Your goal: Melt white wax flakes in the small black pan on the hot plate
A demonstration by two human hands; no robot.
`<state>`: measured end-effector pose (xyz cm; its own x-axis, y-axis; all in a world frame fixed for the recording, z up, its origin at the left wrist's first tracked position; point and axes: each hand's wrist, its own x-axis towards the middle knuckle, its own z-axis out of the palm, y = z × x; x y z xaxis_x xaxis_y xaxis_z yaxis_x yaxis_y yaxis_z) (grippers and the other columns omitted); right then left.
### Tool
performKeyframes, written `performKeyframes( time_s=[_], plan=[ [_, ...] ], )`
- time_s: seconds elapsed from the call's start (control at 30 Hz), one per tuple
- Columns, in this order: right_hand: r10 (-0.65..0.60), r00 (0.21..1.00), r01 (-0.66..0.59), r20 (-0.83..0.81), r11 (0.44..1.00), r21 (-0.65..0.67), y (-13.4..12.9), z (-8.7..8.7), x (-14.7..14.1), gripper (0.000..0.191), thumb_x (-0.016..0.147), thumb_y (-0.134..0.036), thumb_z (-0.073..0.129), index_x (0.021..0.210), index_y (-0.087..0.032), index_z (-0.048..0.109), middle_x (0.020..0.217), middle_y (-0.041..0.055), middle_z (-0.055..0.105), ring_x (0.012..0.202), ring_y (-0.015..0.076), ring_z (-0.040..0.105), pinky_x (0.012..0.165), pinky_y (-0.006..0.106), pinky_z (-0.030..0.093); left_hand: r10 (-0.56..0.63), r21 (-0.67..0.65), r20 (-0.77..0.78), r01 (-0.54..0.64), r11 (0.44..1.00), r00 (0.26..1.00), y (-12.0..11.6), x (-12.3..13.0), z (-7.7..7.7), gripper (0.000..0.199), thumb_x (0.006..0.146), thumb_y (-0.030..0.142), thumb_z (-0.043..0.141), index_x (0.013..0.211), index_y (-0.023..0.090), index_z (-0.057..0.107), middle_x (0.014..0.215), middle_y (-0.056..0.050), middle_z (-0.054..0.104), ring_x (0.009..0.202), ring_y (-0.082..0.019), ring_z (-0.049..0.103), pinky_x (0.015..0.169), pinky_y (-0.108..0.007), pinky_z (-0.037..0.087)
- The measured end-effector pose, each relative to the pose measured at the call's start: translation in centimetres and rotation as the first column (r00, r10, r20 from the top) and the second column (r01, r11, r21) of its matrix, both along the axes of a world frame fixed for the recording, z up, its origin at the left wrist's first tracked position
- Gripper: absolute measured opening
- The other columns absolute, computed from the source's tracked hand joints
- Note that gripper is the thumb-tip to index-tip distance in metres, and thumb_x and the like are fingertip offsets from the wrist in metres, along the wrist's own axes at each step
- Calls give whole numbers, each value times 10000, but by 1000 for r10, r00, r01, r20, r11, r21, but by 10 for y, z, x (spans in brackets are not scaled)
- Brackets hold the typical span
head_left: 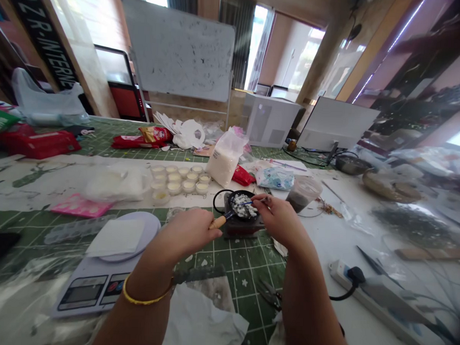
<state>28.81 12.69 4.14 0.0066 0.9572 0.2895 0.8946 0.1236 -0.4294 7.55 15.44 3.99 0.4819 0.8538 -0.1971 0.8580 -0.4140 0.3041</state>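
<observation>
My left hand (191, 232) is closed round the wooden handle (217, 222) of a small black pan (234, 199). White chunks and flakes (245, 208) fill much of the pan, which rests on a small dark hot plate (243, 228). From the right, my right hand (279, 215) pinches a thin stick (247, 203) whose lower end is among the white pieces; its exact kind is too small to tell. Just beyond the right hand stands a translucent plastic cup (304, 192) with dark contents. Several small cups of pale, creamy material (174, 178) stand left of the pan.
A kitchen scale (107, 269) bearing white sheets is at my left. Behind the pan stands a bag of white granules (226, 157). Crumpled white paper (204, 319) and pliers (269, 294) lie in front. A power strip (388, 306) with a black plug runs along the right.
</observation>
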Motion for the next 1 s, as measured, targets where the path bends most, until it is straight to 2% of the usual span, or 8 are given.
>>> performKeyframes(
  time_s=[0.1,0.2,0.27,0.4,0.6,0.73,0.9,1.0],
  plan=[
    [-65,997,65,35,998,-2,-1,1,0,254,859,-307,401,893,-209,632,783,37,682,801,200,603,719,305,376,0,-5,-5,0,1000,1000,0,0,1,370,757,508,379,653,188,534,697,-43,592,591,-176,515,502,-270,270],
    [26,1000,-26,-6,1000,-6,0,1,0,252,861,-332,404,886,-226,631,795,16,684,789,181,604,727,293,376,-4,-1,-4,4,1000,1000,0,0,1,383,754,519,378,660,186,542,705,-47,594,593,-176,517,508,-271,276],
    [40,999,-40,-24,999,2,1,0,-1,249,859,-326,408,918,-231,630,806,16,684,791,177,604,728,288,377,1,-9,-3,-1,1000,1000,0,0,1,383,750,523,386,670,185,547,711,-50,597,591,-176,519,510,-272,279],
    [-78,997,78,15,997,9,2,-1,2,265,854,-312,401,920,-210,636,790,43,681,790,198,602,702,300,380,3,-27,8,-3,1000,1000,1,-1,0,363,743,513,404,671,188,548,716,-47,604,592,-175,523,503,-268,280],
    [77,997,-78,-18,997,-5,2,-2,-2,278,858,-332,396,940,-227,640,788,23,679,743,173,600,699,286,387,5,-13,0,-5,1000,1000,1,-1,-1,357,727,518,429,662,188,549,716,-46,611,598,-178,534,499,-265,287],
    [-21,1000,21,-5,1000,-1,3,-2,2,269,852,-326,410,938,-214,638,774,32,678,737,182,601,685,288,388,2,-25,-7,-2,1000,1000,2,-2,-2,353,728,515,433,664,191,556,711,-46,617,593,-182,534,506,-269,290],
    [-94,994,100,-56,989,112,3,-1,11,266,851,-353,418,927,-221,637,834,29,684,799,189,608,719,288,391,-18,0,-3,18,1000,1000,3,-3,-4,351,720,512,441,659,190,567,698,-47,612,574,-173,522,493,-268,273],
    [-127,992,127,-4,990,63,8,-6,10,275,849,-321,412,956,-210,640,846,49,687,803,205,609,718,306,392,-19,2,0,19,1000,1000,3,-3,-4,351,716,515,448,662,190,571,699,-46,611,569,-169,519,487,-264,269]
  ],
)
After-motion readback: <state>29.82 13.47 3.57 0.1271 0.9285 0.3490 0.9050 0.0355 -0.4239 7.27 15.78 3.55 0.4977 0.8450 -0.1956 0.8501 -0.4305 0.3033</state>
